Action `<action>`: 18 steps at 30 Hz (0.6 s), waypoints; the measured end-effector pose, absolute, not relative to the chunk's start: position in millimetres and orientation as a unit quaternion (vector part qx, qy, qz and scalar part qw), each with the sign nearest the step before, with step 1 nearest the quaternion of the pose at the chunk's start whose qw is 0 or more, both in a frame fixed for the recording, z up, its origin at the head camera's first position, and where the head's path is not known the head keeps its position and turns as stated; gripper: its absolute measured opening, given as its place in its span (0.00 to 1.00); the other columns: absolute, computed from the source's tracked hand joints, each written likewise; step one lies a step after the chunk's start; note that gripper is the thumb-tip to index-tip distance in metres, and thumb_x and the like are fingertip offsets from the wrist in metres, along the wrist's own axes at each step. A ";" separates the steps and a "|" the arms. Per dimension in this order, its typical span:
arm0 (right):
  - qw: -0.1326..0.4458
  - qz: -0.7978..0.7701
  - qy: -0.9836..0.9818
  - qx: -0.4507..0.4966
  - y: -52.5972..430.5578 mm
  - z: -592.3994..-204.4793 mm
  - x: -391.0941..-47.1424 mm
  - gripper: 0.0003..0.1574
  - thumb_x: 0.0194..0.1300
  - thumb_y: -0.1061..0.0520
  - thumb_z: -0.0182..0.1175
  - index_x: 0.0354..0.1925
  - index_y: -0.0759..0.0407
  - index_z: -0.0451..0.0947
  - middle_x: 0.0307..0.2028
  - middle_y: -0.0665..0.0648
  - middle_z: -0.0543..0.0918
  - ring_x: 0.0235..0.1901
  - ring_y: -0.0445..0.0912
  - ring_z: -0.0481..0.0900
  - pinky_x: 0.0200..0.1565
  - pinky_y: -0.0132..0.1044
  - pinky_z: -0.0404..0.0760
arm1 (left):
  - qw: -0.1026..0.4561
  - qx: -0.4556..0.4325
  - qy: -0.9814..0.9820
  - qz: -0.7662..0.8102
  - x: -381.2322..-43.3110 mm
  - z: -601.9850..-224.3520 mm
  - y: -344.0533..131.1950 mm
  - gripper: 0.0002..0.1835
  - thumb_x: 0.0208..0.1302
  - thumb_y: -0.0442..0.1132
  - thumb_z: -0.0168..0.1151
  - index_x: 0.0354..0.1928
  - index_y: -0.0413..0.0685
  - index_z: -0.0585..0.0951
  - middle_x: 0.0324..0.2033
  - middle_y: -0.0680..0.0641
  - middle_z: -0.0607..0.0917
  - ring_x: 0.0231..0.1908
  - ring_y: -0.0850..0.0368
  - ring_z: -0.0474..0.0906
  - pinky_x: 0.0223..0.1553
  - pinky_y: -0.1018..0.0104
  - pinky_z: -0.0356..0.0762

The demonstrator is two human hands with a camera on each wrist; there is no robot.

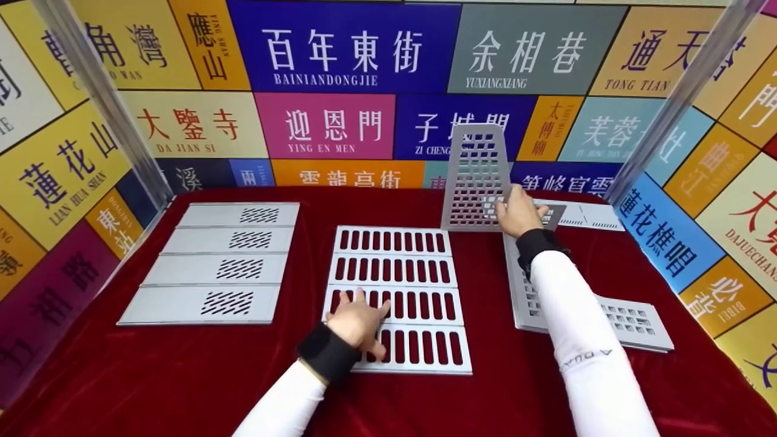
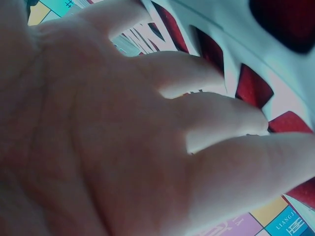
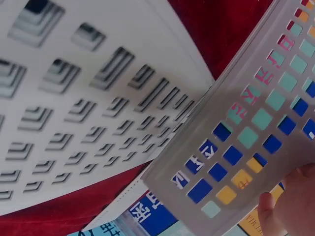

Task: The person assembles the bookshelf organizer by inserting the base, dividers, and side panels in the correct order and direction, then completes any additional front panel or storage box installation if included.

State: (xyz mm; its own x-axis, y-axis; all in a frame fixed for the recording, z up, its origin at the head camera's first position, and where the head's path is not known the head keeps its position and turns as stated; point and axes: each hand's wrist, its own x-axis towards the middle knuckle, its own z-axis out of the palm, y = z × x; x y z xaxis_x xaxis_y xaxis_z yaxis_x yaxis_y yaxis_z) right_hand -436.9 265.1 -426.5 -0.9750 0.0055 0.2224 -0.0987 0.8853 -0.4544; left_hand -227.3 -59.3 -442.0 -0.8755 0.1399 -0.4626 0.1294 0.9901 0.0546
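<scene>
Here, slit panels [image 1: 177,269] lie left of the left hand [image 1: 357,325], which, spread wide, touches the slotted panels [image 1: 397,283] beneath it, while farther right a perforated plate [image 1: 476,176] stands upright, gripped at its right edge by the right hand [image 1: 522,212], and pierced plates [image 1: 634,326] lie under that forearm [image 1: 573,309].
</scene>
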 end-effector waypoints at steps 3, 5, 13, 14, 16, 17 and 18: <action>0.107 0.230 -0.967 0.004 273.4 -426.4 -434.0 0.41 0.75 0.43 0.47 0.71 0.71 0.57 0.69 0.76 0.63 0.72 0.70 0.55 0.64 0.73 0.48 | 0.237 0.071 0.969 0.010 -227.9 -443.2 -60.0 0.59 0.45 0.61 0.78 0.78 0.74 0.54 0.79 0.34 0.48 0.77 0.28 0.46 0.63 0.28 0.67; 0.100 0.230 -0.968 -0.018 282.1 -425.6 -430.8 0.43 0.75 0.39 0.46 0.72 0.69 0.56 0.73 0.78 0.53 0.75 0.73 0.43 0.66 0.75 0.43 | 0.235 0.074 0.969 0.012 -228.6 -443.2 -59.9 0.59 0.45 0.61 0.79 0.78 0.74 0.54 0.79 0.34 0.48 0.77 0.28 0.46 0.62 0.27 0.68; 0.070 0.287 -0.950 -0.096 313.2 -427.9 -417.8 0.45 0.76 0.38 0.41 0.74 0.69 0.53 0.74 0.83 0.38 0.73 0.79 0.42 0.68 0.75 0.48 | 0.240 0.078 0.967 0.015 -228.4 -442.6 -59.8 0.58 0.46 0.60 0.78 0.78 0.73 0.54 0.79 0.34 0.46 0.77 0.27 0.45 0.62 0.26 0.67; 0.066 0.296 -0.949 -0.091 315.4 -428.7 -417.0 0.44 0.76 0.39 0.39 0.74 0.70 0.51 0.73 0.84 0.41 0.72 0.79 0.47 0.69 0.74 0.51 | 0.239 0.077 0.968 0.017 -228.2 -442.9 -59.8 0.58 0.46 0.60 0.78 0.78 0.73 0.55 0.79 0.34 0.46 0.77 0.28 0.45 0.62 0.26 0.66; 0.063 0.309 -0.946 -0.077 318.7 -430.5 -417.1 0.44 0.77 0.41 0.38 0.74 0.72 0.49 0.70 0.85 0.45 0.69 0.79 0.55 0.70 0.70 0.57 | 0.236 0.074 0.969 0.021 -227.6 -443.4 -59.9 0.58 0.46 0.60 0.78 0.78 0.73 0.55 0.79 0.34 0.46 0.77 0.28 0.45 0.62 0.26 0.66; 0.062 0.314 -0.945 -0.070 319.1 -430.9 -417.1 0.44 0.78 0.42 0.37 0.74 0.74 0.48 0.69 0.86 0.48 0.67 0.78 0.58 0.70 0.68 0.59 | 0.235 0.073 0.969 0.024 -227.2 -443.8 -60.0 0.58 0.46 0.59 0.78 0.78 0.73 0.56 0.79 0.34 0.46 0.77 0.28 0.45 0.62 0.25 0.65; 0.062 0.317 -0.944 -0.065 319.4 -431.4 -417.5 0.43 0.78 0.43 0.37 0.74 0.75 0.48 0.68 0.87 0.49 0.66 0.78 0.60 0.70 0.67 0.60 | 0.235 0.072 0.969 0.026 -226.5 -444.0 -60.1 0.58 0.46 0.59 0.78 0.78 0.72 0.56 0.79 0.34 0.47 0.77 0.27 0.45 0.63 0.25 0.65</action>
